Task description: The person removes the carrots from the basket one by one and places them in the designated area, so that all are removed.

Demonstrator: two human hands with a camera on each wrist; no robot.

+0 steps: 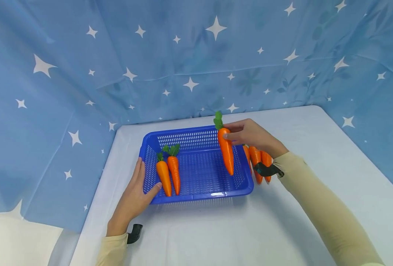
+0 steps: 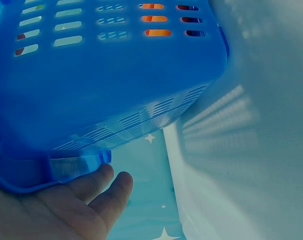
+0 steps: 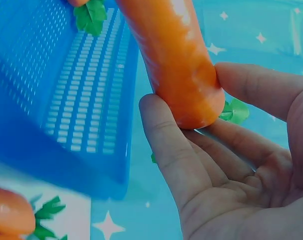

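A blue plastic basket [image 1: 200, 197] stands on the white table, with two carrots inside at its left end: a lighter orange carrot [image 1: 164, 177] and a redder carrot [image 1: 174, 173]. My left hand [image 1: 135, 194] holds the basket's near left corner, thumb over the rim and fingers along the outer left side. Above the basket's right end, my right hand [image 1: 249, 135] pinches a bright orange carrot [image 1: 227, 151] near its leafy top, thumb on one side and fingers on the other. The carrot hangs tip down. In the right wrist view its thick end [image 3: 186, 90] sits between the fingertips.
Several more carrots [image 1: 256, 166] lie on the table just right of the basket, partly hidden by its wall and my right wrist. A blue cloth [image 1: 190, 55] with white stars hangs behind the white tabletop [image 1: 200, 236]. Dark devices are strapped at both wrists.
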